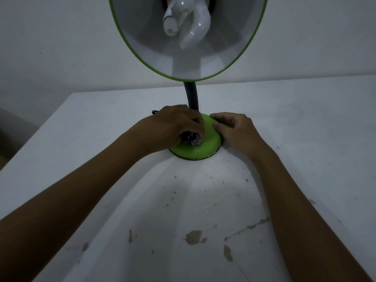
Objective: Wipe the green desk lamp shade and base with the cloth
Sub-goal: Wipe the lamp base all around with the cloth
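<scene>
Toward the far edge of the white, chipped and stained tabletop (203,210), roughly midway between its left and right sides, stands the round bright green lamp base (205,139), with a black flexible neck (191,96) rising from its far side. Above it, the wide lamp shade with a thin green rim and pale grey inside (234,47) tilts its open face toward the camera, and a white spiral bulb (187,23) shows within it. Both bare forearms reach in from the near edge and meet at the base. Its fingers curled downward, the left hand (173,127) lies over the left part of the base, gripping a small dark object with a shiny glint (192,138) pressed against the green surface; what that object is cannot be told, and whether it is a cloth is unclear. Beside the far side of this hand, a small dark piece (154,112) pokes out near the neck. Over on the other side, the right hand (236,129) rests on the right edge of the base, fingers bent and pressed together, their tips touching the green top close to the left hand's knuckles. A plain white wall (61,37) stands behind the tabletop.
</scene>
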`<state>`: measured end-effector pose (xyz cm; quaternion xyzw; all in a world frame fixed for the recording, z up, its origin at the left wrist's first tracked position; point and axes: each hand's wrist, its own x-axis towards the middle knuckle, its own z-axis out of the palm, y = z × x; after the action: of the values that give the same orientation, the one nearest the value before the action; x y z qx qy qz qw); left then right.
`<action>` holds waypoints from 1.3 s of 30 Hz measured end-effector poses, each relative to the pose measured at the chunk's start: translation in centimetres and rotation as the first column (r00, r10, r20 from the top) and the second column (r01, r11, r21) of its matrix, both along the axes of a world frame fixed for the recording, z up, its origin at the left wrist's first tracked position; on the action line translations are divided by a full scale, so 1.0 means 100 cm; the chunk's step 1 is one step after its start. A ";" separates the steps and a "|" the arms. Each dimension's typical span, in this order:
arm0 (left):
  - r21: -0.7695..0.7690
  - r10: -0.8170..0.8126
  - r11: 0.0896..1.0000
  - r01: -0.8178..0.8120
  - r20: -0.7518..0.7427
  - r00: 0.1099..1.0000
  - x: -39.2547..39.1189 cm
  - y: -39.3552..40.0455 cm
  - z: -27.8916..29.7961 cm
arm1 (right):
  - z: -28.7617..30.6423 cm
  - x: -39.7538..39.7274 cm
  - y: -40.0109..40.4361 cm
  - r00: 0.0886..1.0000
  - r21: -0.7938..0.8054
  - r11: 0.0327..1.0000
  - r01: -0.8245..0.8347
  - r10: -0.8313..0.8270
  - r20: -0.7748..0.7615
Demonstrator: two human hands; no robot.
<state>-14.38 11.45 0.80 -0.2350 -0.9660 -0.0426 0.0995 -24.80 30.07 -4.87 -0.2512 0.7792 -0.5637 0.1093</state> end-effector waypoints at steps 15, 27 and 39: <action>0.027 0.045 0.999 -0.043 -0.051 0.998 -0.009 -0.003 -0.002 | -0.001 0.000 0.000 1.000 0.012 1.000 0.004 -0.004 -0.017; 0.132 0.247 0.959 -0.249 0.033 0.968 -0.001 -0.008 -0.012 | -0.002 -0.001 0.000 1.000 0.013 1.000 0.003 -0.002 -0.012; 0.164 0.342 0.921 -0.353 0.090 0.935 0.032 -0.014 -0.015 | -0.002 0.001 0.000 1.000 0.014 1.000 0.006 -0.006 -0.011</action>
<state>-11.23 10.06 -0.74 -0.0486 -0.9872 -0.1171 0.0972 -24.75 30.07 -5.07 -0.2513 0.7846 -0.5570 0.1052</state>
